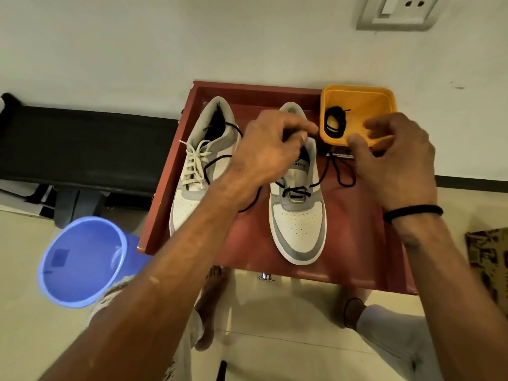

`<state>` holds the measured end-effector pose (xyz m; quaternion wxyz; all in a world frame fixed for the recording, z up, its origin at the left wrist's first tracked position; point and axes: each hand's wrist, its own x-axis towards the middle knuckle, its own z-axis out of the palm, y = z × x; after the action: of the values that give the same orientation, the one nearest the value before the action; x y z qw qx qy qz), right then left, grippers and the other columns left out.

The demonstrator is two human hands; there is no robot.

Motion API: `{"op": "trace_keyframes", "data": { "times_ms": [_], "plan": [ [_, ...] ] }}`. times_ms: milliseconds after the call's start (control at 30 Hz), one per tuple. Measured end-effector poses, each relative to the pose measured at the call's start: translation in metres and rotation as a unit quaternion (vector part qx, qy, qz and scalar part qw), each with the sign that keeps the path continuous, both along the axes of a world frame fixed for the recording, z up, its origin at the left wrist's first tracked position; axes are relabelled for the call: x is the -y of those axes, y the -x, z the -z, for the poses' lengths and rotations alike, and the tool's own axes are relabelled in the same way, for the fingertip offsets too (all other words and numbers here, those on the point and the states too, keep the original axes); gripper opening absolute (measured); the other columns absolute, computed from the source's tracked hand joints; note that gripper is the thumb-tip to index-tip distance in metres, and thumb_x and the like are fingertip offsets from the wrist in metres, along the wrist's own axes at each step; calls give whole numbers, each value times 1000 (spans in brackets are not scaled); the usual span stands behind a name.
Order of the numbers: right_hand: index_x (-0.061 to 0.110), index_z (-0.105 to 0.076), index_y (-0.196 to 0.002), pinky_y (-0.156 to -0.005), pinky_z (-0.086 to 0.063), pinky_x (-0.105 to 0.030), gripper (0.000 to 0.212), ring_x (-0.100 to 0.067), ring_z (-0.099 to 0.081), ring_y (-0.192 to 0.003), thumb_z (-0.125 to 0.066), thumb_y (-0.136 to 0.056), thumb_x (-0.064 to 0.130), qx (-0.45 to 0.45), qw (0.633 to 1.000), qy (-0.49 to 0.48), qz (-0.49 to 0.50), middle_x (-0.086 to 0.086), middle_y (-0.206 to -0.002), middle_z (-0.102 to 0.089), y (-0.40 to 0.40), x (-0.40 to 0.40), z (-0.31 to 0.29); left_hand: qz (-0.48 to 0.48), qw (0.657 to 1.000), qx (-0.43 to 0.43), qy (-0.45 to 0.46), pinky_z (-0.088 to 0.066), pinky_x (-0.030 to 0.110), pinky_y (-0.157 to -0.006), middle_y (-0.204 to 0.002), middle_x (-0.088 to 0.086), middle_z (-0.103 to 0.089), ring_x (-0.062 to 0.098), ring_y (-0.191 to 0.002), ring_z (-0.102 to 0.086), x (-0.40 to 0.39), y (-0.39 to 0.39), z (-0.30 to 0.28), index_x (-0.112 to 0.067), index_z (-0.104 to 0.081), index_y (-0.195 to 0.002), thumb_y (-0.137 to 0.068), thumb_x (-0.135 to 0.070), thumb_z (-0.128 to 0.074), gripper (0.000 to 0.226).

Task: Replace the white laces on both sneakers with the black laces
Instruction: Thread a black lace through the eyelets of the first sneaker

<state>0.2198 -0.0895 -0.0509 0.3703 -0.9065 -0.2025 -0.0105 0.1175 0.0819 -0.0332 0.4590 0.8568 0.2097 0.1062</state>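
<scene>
2 sneakers on the red tray [357, 243]: left sneaker [192, 171] white-laced, right sneaker [298, 215] part black-laced. Left hand [264, 152] pinches the black lace [341, 171]; right hand [398, 166] loosely curled, empty. 1 coiled lace [334, 122] in orange tub [362, 105].

Your single head camera, wide-angle, looking steeply down and forward from above your arms, close over the red tray [357, 259], your feet at the lower edge, the wall and socket plate [398, 12] curving across the top
</scene>
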Motion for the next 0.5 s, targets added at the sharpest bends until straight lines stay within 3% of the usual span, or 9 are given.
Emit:
{"op": "trace_keyframes", "data": {
  "times_ms": [100,233,400,500],
  "plan": [
    [22,-69,-121,-82,-55,-16,29,-1,-69,-99,-70,-95,36,-49,984,-111,-133,11,-110,-71,18,-16,-6,44,998,10,31,-62,25,-77,-95,-6,-76,1,-83,-73,6,-2,2,-25,-60,-141,-101,-5,-58,45],
    [16,-73,-120,-79,-48,-4,22,15,-64,-97,-66,-99,18,-58,967,-123,-214,20,-104,-68,25,-22,-5,26,997,12,75,-63,25,-71,-109,-5,-73,7,-81,-76,3,2,0,-22,-56,-142,-97,-9,-68,49],
    [16,-77,-113,-78,-50,-6,19,9,-68,-92,-69,-96,14,-74,973,-108,-191,12,-100,-73,16,-17,-1,-59,997,26,29,-56,14,-60,-80,-3,-76,3,-63,-73,1,8,-4,-15,-76,-104,-88,-22,-82,19],
    [18,-75,-115,-75,-55,-12,19,-2,-70,-88,-69,-97,17,-76,975,-107,-176,6,-99,-75,16,-17,2,-60,996,30,61,-58,17,-65,-83,-4,-77,4,-70,-75,-1,5,-5,-14,-76,-107,-97,-17,-72,12]
  ]
}}
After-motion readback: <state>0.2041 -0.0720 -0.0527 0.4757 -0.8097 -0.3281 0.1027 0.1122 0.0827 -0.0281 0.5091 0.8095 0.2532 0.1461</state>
